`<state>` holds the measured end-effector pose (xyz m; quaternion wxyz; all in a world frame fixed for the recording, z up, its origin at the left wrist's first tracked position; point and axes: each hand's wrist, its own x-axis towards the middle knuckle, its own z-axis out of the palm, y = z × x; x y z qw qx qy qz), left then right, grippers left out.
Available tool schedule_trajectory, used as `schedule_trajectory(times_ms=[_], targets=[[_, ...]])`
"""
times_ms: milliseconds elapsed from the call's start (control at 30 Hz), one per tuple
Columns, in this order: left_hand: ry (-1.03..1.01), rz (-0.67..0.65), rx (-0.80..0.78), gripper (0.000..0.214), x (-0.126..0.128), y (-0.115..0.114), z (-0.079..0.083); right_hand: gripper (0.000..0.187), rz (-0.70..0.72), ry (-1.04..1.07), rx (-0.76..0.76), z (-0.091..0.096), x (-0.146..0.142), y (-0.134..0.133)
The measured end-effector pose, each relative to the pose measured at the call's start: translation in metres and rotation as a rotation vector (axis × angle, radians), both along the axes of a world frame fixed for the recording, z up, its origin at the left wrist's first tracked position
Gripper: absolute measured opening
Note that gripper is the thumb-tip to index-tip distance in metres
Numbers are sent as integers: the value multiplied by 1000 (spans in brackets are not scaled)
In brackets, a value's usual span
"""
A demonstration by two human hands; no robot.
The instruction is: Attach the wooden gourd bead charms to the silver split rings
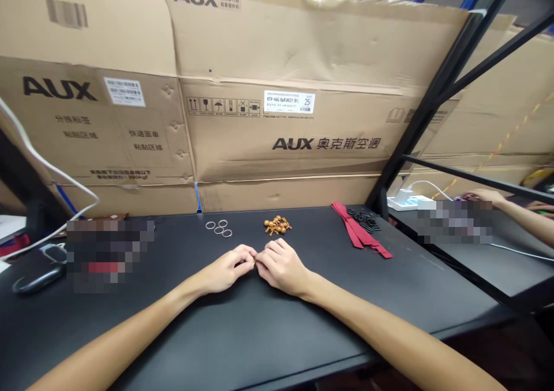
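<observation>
My left hand (pixel 227 270) and my right hand (pixel 281 267) meet above the black table (pixel 234 327), fingertips pinched close together. Between them shows a tiny golden-brown bit (pixel 254 260), too small and too covered to name. Just beyond my right hand lies a pile of glossy brown bead-like pieces (pixel 277 226). Several thin silver rings (pixel 223 227) lie flat past my left hand. Farther right, red fabric strips (pixel 359 232) lie crossed, beside a heap of small black pieces (pixel 367 220).
Printed cardboard (pixel 242 166) stands upright along the table's back edge. A black metal rack post (pixel 400 142) rises at the right. Blurred items (pixel 110 252) and a white cable (pixel 47 168) are at the left. Beyond the post, another person's hand (pixel 485 196) is near a white power strip (pixel 411 202).
</observation>
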<state>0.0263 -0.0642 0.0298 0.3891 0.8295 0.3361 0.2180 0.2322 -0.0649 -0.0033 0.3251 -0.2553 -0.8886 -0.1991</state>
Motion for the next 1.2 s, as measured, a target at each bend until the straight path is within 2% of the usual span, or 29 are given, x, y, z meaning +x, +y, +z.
schedule_trajectory(times_ms=[100, 200, 300, 400, 533, 633, 733, 833, 1000, 1200], targets=[[20, -17, -8, 32, -2, 1, 3, 10, -6, 23, -62, -1, 0, 1], [38, -50, 37, 31, -3, 1, 2, 10, -29, 63, -223, 1, 2, 3], [62, -54, 137, 26, -5, 0, -2, 12, -65, 78, -365, 3, 4, 4], [121, -33, 288, 21, -8, 0, -8, 10, -114, 89, -426, 4, 8, 7], [215, 2, 456, 19, -17, 2, -12, 10, -108, 96, -458, 3, 15, 10], [224, 49, 501, 13, -22, 3, -13, 9, -70, 99, -484, 3, 19, 11], [217, 119, 529, 18, -22, 3, -15, 10, -33, 112, -505, 2, 20, 11], [214, 161, 541, 17, -21, 4, -19, 12, 11, 128, -520, 1, 19, 10], [184, 126, 521, 14, -18, 7, -24, 11, 49, 149, -511, -3, 16, 10], [168, 91, 473, 19, -18, 7, -22, 8, -37, 168, -478, -4, 19, 15]])
